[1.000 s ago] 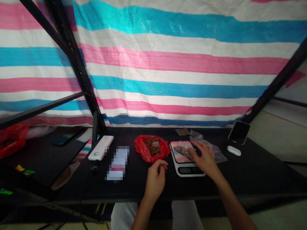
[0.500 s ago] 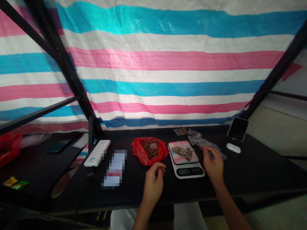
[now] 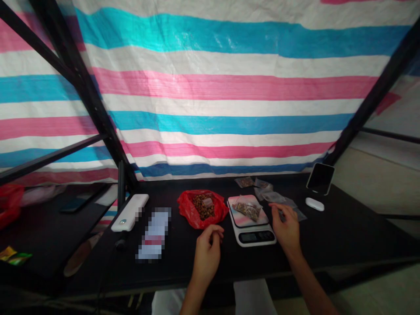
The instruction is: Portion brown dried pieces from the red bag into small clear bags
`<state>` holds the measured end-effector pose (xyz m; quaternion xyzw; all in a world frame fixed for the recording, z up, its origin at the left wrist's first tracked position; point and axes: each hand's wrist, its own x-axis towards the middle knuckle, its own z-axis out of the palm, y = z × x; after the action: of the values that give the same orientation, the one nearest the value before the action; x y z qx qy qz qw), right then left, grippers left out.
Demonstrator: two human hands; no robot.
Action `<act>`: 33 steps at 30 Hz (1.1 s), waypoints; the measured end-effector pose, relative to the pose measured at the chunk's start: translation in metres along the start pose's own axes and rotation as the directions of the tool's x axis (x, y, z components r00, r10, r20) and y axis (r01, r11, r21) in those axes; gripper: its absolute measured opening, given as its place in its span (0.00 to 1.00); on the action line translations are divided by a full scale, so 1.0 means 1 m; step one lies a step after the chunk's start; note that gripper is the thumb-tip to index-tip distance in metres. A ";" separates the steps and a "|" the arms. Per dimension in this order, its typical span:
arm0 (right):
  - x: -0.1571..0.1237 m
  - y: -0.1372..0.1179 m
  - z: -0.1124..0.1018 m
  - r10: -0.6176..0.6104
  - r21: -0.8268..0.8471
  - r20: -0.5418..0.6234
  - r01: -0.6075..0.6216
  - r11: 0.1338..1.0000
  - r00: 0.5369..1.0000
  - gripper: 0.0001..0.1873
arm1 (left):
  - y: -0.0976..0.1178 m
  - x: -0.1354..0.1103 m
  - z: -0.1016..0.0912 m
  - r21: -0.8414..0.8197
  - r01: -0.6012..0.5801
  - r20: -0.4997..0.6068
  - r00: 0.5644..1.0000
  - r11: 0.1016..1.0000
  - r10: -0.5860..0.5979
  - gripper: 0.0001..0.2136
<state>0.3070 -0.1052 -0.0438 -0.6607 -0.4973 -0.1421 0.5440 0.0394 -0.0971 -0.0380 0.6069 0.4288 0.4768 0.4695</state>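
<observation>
My left hand (image 3: 208, 248) rests at the near side of a red plastic bag (image 3: 186, 209), its fingers loosely curled and nothing visible in them. The bag stands open, full of small brown dried pieces (image 3: 202, 208) with a small clear item on top. A white kitchen scale (image 3: 233, 232) is right of it. On its plate lies a clear packet (image 3: 247, 207) of brownish bits. The digits on the scale's display (image 3: 257, 236) are too faint to read. Just right of the scale is my right hand (image 3: 286, 224), half curled, thumb and forefinger apart, with no object visible in it.
Behind my right hand lie several clear plastic bags (image 3: 278, 199) and a filled packet (image 3: 244, 182). A phone (image 3: 320, 178) leans upright near a white oval case (image 3: 315, 204). To the left are a white power strip-like device (image 3: 130, 212) and a blurred-out phone-shaped item (image 3: 154, 235).
The view has shifted slightly, so the table's contents sit a little further left. Both hands keep nearly the same pose, and the packet stays on the scale.
</observation>
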 end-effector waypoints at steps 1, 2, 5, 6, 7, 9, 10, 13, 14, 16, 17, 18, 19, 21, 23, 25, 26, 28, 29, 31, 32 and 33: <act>0.000 0.000 0.000 -0.003 -0.001 0.004 0.003 1.000 1.000 0.18 | 0.000 0.000 0.000 0.001 0.001 -0.003 1.000 1.000 -0.001 0.12; 0.000 0.000 0.000 -0.007 0.000 0.008 0.007 1.000 1.000 0.18 | 0.001 0.000 0.000 0.001 0.003 -0.003 1.000 1.000 -0.003 0.12; 0.001 -0.001 0.000 -0.023 0.001 0.014 0.023 1.000 1.000 0.18 | 0.001 0.000 -0.001 0.001 0.003 -0.001 1.000 1.000 -0.003 0.12; 0.001 -0.002 0.000 -0.028 0.001 0.014 0.028 1.000 0.999 0.18 | 0.002 0.000 -0.001 0.000 0.002 -0.001 1.000 1.000 -0.002 0.12; 0.001 -0.003 -0.001 -0.034 0.001 0.014 0.034 0.999 0.999 0.18 | 0.002 0.000 -0.001 0.000 0.001 0.001 1.000 1.000 -0.001 0.12; 0.002 -0.006 -0.001 -0.048 0.001 0.020 0.048 0.999 0.999 0.17 | 0.002 0.000 -0.001 -0.001 0.000 0.002 1.000 1.000 0.000 0.12; 0.002 -0.009 -0.001 -0.055 0.003 0.027 0.055 0.998 0.998 0.17 | 0.002 0.000 -0.001 -0.001 0.002 0.004 1.000 1.000 -0.002 0.12; 0.001 -0.016 -0.001 -0.077 -0.001 0.058 0.077 0.997 0.995 0.16 | 0.002 0.000 -0.001 -0.003 0.006 0.008 1.000 1.000 -0.006 0.12; 0.000 -0.019 0.000 -0.086 -0.010 0.070 0.087 0.996 0.994 0.16 | 0.002 0.000 -0.001 -0.006 0.003 0.008 1.000 1.000 -0.003 0.12; -0.001 -0.022 0.001 -0.103 -0.041 0.092 0.107 0.993 0.990 0.17 | 0.001 -0.001 -0.001 -0.011 -0.005 0.009 1.000 1.000 0.005 0.12; -0.001 -0.023 0.001 -0.110 -0.061 0.104 0.117 0.991 0.988 0.17 | 0.001 -0.001 -0.001 -0.012 -0.007 0.008 1.000 1.000 0.007 0.12; -0.001 -0.024 0.002 -0.116 -0.081 0.119 0.126 0.989 0.986 0.18 | 0.000 -0.001 -0.001 -0.011 -0.005 0.008 1.000 1.000 0.005 0.12; -0.001 -0.025 0.002 -0.118 -0.100 0.137 0.133 0.986 0.983 0.18 | 0.000 -0.001 -0.001 -0.009 -0.002 0.008 1.000 1.000 0.002 0.12; 0.000 -0.027 0.004 -0.119 -0.138 0.198 0.148 0.979 0.973 0.19 | 0.000 0.000 0.000 -0.005 0.002 0.009 1.000 1.000 -0.002 0.12; 0.002 -0.030 0.005 -0.117 -0.170 0.274 0.168 0.971 0.955 0.22 | 0.000 0.000 0.000 -0.002 -0.001 0.008 1.000 1.000 0.001 0.12; 0.004 -0.035 0.006 -0.116 -0.192 0.328 0.187 0.963 0.937 0.25 | 0.000 0.001 0.000 -0.002 -0.001 0.005 1.000 1.000 0.001 0.12; 0.005 -0.037 0.006 -0.118 -0.198 0.340 0.194 0.961 0.933 0.26 | 0.000 0.001 0.000 -0.001 0.000 0.006 1.000 1.000 0.000 0.12; 0.008 -0.040 0.005 -0.121 -0.199 0.336 0.196 0.960 0.934 0.26 | 0.000 0.001 0.000 0.001 0.002 0.009 1.000 1.000 -0.002 0.12; 0.009 -0.040 0.003 -0.119 -0.196 0.325 0.190 0.962 0.938 0.26 | 0.000 0.001 0.000 0.003 0.001 0.009 1.000 1.000 -0.001 0.12; 0.011 -0.039 -0.001 -0.112 -0.189 0.303 0.174 0.966 0.946 0.26 | 0.001 0.001 0.000 0.004 -0.001 0.008 1.000 1.000 0.001 0.11; 0.011 -0.038 -0.002 -0.108 -0.187 0.296 0.168 0.968 0.949 0.26 | 0.001 0.001 0.000 0.003 -0.002 0.005 1.000 1.000 0.002 0.11; 0.011 -0.037 -0.004 -0.106 -0.186 0.289 0.164 0.969 0.951 0.26 | 0.000 0.001 0.000 0.001 -0.001 0.004 1.000 1.000 0.001 0.11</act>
<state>0.2835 -0.1058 -0.0127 -0.6916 -0.5952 -0.1365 0.3858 0.0396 -0.0958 -0.0374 0.6083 0.4279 0.4757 0.4696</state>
